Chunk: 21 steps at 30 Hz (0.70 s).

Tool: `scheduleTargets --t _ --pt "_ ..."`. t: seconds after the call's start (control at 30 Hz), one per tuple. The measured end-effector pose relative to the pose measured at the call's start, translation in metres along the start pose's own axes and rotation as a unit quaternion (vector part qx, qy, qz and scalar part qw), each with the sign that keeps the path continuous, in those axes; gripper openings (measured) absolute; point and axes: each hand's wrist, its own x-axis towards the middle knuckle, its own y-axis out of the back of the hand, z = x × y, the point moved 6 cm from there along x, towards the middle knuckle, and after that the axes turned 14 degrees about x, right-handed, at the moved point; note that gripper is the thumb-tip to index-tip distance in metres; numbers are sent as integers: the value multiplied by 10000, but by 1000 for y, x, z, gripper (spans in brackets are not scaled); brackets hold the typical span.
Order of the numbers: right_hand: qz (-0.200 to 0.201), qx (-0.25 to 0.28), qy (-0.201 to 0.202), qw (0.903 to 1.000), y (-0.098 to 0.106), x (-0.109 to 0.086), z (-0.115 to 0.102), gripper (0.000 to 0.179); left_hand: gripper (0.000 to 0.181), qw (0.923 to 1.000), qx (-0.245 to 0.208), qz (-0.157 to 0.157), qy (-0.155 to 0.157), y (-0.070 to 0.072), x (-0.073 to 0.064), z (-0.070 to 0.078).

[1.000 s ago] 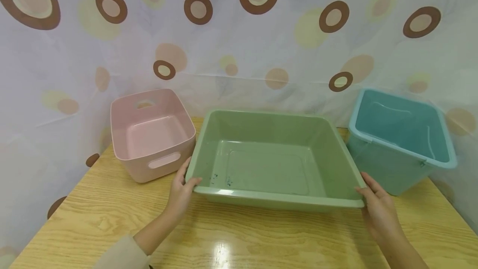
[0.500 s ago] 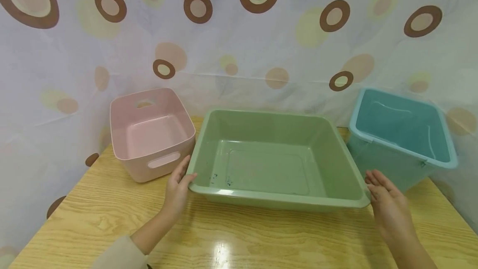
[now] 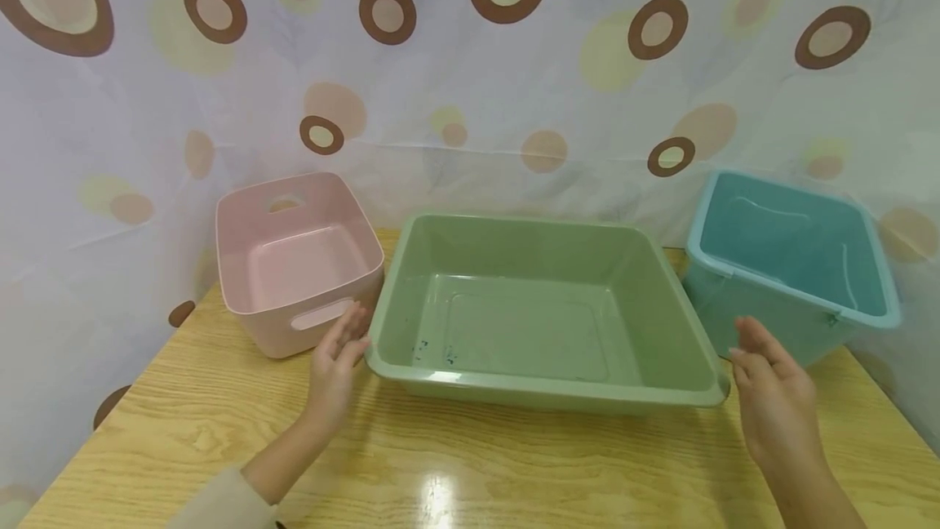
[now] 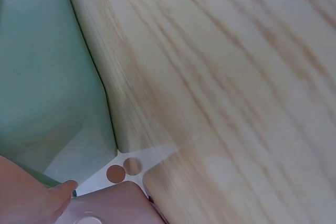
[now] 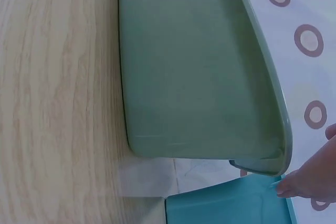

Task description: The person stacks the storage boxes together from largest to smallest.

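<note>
A wide, shallow green plastic basin (image 3: 525, 341) sits on the wooden table in the middle of the head view. Just off its front left corner is my left hand (image 3: 330, 374), fingers nearly straight, between the basin and a pink plastic basket (image 3: 301, 268). Beyond the front right corner my right hand (image 3: 777, 406) is held apart from the rim, fingers extended and holding nothing. Behind that hand stands a taller teal bin (image 3: 764, 325). In the right wrist view, my fingers overlap the teal bin (image 5: 231, 200) near the basin's corner (image 5: 210, 77).
All three containers stand in a row along the back of the wooden table (image 3: 441, 464). A white curtain (image 3: 455, 64) with brown and yellow circles hangs right behind them. A few dark specks (image 3: 450, 356) show on the basin's floor.
Both hands have let go of the basin's front corners and moved outward, the left one to the left and the right one to the right. The containers stay where they were.
</note>
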Motion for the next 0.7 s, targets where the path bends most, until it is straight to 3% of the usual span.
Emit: scheduleTargets --t 0.2,0.53,0.7 --pt "-121 179 78 9997 -9 1 -1 64 53 9999 40 41 97 6 -2 -2" --pt "-638 -470 -141 9968 -41 1 10 64 50 9999 61 64 133 18 -5 -5" --pt "-662 -1034 -308 9920 -60 -2 15 64 51 9999 78 10 99 20 -4 -6"
